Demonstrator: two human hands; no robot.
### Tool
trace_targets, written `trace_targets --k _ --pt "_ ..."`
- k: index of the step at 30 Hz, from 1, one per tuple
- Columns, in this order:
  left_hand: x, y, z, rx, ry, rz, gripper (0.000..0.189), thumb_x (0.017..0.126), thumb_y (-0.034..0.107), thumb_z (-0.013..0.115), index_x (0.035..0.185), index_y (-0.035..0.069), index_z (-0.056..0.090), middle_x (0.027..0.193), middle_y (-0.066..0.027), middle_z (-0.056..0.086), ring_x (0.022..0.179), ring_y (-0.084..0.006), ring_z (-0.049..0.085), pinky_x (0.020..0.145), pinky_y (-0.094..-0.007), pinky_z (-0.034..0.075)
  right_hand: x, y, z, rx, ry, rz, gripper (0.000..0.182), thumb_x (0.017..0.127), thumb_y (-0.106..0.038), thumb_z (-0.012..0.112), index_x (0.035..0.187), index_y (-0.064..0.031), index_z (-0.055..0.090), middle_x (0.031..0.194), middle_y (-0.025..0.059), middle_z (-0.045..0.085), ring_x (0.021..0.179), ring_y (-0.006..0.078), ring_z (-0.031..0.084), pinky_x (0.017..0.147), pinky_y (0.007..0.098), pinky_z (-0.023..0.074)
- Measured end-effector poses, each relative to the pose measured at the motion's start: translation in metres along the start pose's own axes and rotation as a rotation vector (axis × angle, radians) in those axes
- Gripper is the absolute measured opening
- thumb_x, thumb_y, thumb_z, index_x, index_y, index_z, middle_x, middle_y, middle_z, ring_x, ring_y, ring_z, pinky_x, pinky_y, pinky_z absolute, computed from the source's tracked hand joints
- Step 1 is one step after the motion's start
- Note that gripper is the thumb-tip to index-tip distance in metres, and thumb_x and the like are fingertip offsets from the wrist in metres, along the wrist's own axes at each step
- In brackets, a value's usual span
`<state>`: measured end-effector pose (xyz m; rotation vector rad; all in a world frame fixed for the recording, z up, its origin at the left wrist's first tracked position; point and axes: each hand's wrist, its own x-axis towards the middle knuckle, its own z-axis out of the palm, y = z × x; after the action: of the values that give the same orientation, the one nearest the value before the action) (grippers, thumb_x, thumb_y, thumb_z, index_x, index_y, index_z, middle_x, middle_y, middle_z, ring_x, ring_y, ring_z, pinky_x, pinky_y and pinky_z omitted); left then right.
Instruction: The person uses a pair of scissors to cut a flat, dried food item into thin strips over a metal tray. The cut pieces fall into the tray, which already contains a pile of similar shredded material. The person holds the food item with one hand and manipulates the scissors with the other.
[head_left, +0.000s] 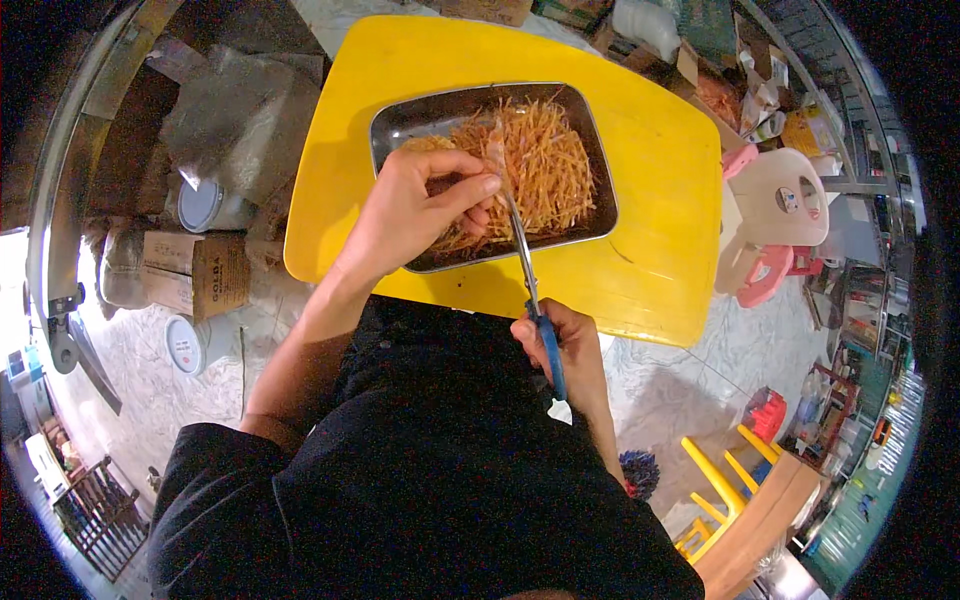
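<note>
On a yellow plastic table (660, 202) sits a dark rectangular metal tray (606, 225) with a pale rim. A heap of thin orange-brown dried strips (551, 161) fills much of the tray. My left hand (431, 202) is over the tray's left part, pinching a pale orange piece (496, 146) between thumb and fingers. In my right hand (566, 341) is a pair of scissors (523, 244) with blue handles, its blades pointing up over the heap, close beside the pinched piece. Whether the blades touch that piece, I cannot tell.
Cardboard boxes (196, 274) and lidded white buckets (187, 345) stand on the left. Right of the table are pink-and-white plastic stools (780, 195). A yellow plastic stool (712, 480) lies at the lower right, near crowded shelves (862, 315).
</note>
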<state>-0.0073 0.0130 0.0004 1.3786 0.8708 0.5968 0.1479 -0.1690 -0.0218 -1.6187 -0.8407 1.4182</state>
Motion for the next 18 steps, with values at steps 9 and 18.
trace_targets --k 9,18 --pt "-0.001 -0.004 0.001 -0.042 -0.061 0.035 0.016 0.092 0.012 0.064 0.087 -0.002 0.067 0.071 -0.0033 0.063 0.063 -0.0092 0.060 0.060 -0.0241 0.050 0.001 -0.001 0.004 -0.163 0.053 -0.034 0.035 0.085 -0.033 0.074 0.086 -0.0008 0.060 0.072 0.0069 0.062 0.071 0.0149 0.058 0.068 0.0300 0.0469" --pt "-0.004 0.000 0.011 -0.087 -0.044 0.004 0.016 0.092 0.012 0.064 0.091 -0.004 0.066 0.072 -0.0032 0.063 0.064 -0.0077 0.059 0.059 -0.0229 0.050 0.005 0.000 0.011 -0.091 0.075 -0.089 0.035 0.090 -0.038 0.066 0.085 -0.0053 0.057 0.065 -0.0045 0.048 0.058 0.0050 0.044 0.052 0.0216 0.0330"
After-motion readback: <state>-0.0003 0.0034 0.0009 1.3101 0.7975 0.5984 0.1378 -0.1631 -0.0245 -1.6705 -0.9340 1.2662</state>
